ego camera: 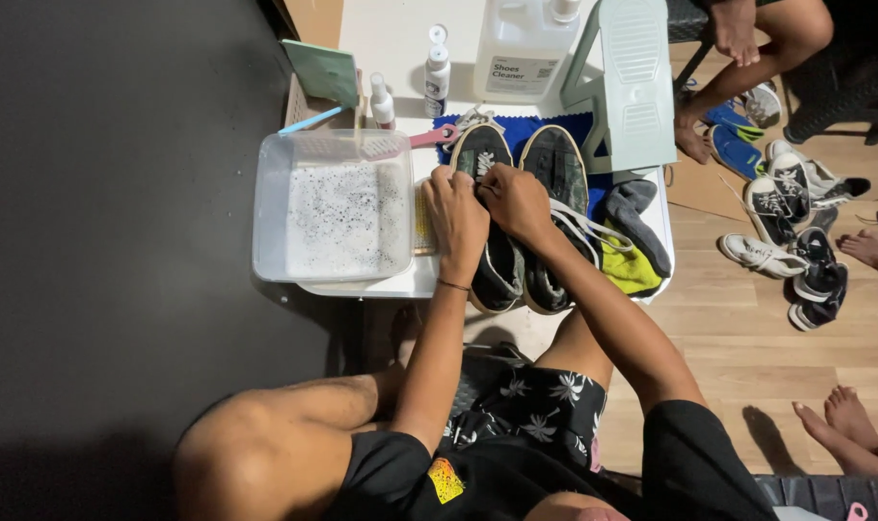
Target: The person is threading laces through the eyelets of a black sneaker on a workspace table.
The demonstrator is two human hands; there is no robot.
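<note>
Head view: both hands cover the left dark sneaker's (489, 217) middle, laces mostly hidden. Left hand (455, 217) and right hand (516, 201) pinch at its laces, fingers curled. Pair lies on the white table (400, 39), toes pointing away, long axis front-to-back. White labelled jug (521, 48) is cut off at top; two spray bottles (437, 77) stand beside it.

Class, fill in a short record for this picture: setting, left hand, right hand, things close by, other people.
Setting: small white table on a wooden floor.
Left hand: resting on the left dark shoe.
Right hand: at the laces of the same shoe, beside the right dark shoe.
Close by: clear tub of foamy water, spray bottles, large jug, blue cloth, white laces.
Other people: bare feet and loose sneakers to the right.
</note>
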